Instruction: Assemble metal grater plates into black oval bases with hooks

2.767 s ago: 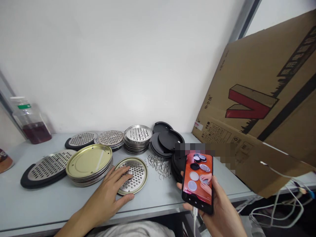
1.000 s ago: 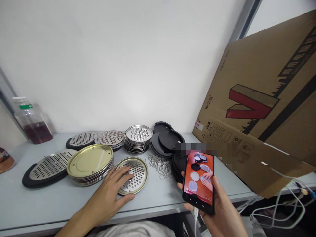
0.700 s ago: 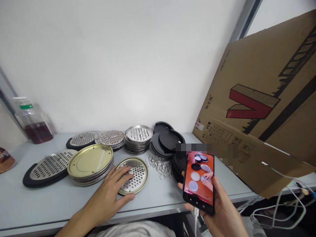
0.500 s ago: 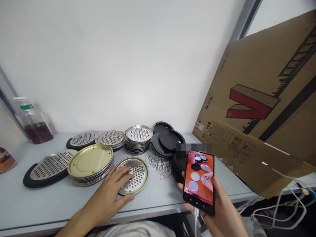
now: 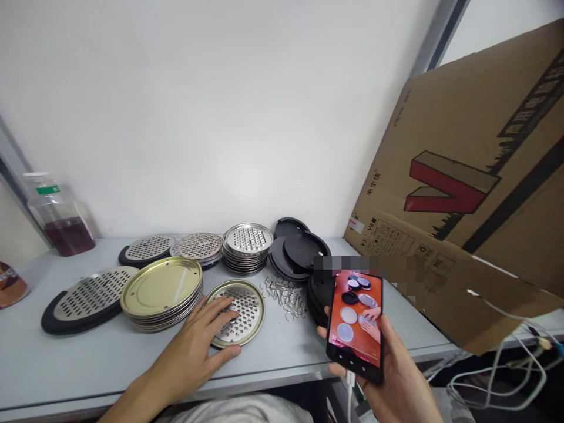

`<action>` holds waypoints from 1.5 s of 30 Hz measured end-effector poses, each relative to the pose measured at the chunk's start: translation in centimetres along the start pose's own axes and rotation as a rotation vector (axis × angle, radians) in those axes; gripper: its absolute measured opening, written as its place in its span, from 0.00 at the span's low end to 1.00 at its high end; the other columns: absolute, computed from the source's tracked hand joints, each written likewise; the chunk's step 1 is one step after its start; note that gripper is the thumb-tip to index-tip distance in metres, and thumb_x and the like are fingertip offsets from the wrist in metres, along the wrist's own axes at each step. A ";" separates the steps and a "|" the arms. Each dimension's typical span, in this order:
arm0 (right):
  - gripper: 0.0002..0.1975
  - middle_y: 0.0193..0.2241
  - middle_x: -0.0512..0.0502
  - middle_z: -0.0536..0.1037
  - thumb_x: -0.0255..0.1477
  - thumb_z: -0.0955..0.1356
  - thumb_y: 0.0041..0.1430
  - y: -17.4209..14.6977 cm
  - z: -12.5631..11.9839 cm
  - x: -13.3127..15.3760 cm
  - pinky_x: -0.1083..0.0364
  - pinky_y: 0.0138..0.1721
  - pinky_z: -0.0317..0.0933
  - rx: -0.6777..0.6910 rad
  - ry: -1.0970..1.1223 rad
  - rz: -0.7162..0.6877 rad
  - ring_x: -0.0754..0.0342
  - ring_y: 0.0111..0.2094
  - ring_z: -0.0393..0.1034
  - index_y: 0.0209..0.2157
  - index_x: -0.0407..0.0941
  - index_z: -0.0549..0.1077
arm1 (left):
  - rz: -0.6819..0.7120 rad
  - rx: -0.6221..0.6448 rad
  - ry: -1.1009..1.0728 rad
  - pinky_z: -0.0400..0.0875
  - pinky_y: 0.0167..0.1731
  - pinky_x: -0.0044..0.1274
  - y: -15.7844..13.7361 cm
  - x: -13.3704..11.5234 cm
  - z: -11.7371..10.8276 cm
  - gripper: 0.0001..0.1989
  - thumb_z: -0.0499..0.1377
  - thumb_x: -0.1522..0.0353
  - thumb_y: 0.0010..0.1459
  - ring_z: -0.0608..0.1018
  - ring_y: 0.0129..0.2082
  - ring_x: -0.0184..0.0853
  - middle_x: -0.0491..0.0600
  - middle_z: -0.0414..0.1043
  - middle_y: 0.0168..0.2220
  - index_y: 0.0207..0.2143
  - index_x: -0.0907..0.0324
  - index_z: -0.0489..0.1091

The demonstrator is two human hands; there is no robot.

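Note:
My left hand [image 5: 200, 338] lies with fingers spread over a round grater plate [image 5: 247, 314] with a gold rim, near the table's front edge. Its fingertips rest on the perforated metal. In my right hand [image 5: 400, 370] is a smartphone [image 5: 356, 320], held upright with a white cable plugged into its lower end. The phone's screen shows hands working with round discs on an orange surface. Left of the grater plate stands a stack of gold-coloured round lids [image 5: 161, 288]. A loose pile of small metal clips [image 5: 286, 295] lies between the plate and the phone.
Behind are a stack of metal grater discs [image 5: 247, 239], flatter patterned discs [image 5: 198, 247] and black round plates [image 5: 306, 249]. Black-edged perforated plates [image 5: 94, 296] lie left. A bottle of dark liquid [image 5: 64, 226] stands back left; a large cardboard box [image 5: 440, 194] leans at right, above white cables [image 5: 497, 376].

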State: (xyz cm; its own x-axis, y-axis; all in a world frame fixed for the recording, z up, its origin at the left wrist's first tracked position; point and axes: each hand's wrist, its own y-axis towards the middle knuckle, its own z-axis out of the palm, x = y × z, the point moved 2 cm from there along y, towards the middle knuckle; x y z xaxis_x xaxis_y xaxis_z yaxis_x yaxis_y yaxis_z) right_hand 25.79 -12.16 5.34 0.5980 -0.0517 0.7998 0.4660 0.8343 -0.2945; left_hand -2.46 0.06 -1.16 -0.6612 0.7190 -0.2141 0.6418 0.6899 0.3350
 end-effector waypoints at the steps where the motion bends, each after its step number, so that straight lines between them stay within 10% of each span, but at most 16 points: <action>1: 0.32 0.48 0.36 0.81 0.42 0.71 0.56 0.0 0.0 0.0 0.45 0.22 0.72 0.003 0.003 0.004 0.29 0.45 0.77 0.59 0.45 0.66 | 0.002 -0.002 -0.001 0.58 0.61 0.50 0.0 0.0 0.0 0.25 0.59 0.53 0.63 0.66 0.63 0.52 0.53 0.64 0.64 0.59 0.50 0.68; 45: 0.34 0.49 0.37 0.80 0.41 0.73 0.52 0.1 -0.1 -0.1 0.46 0.22 0.73 0.003 -0.011 0.000 0.31 0.44 0.78 0.60 0.48 0.66 | 0.003 -0.011 0.008 0.60 0.60 0.51 0.0 0.1 0.0 0.25 0.59 0.53 0.62 0.67 0.63 0.52 0.52 0.65 0.63 0.58 0.50 0.69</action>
State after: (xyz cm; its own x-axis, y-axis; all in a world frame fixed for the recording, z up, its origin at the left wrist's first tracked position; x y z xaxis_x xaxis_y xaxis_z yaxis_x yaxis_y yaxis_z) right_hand 25.87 -12.16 5.19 0.5907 -0.0461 0.8056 0.4641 0.8361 -0.2924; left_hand -2.49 0.13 -1.17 -0.6627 0.7201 -0.2056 0.6393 0.6870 0.3454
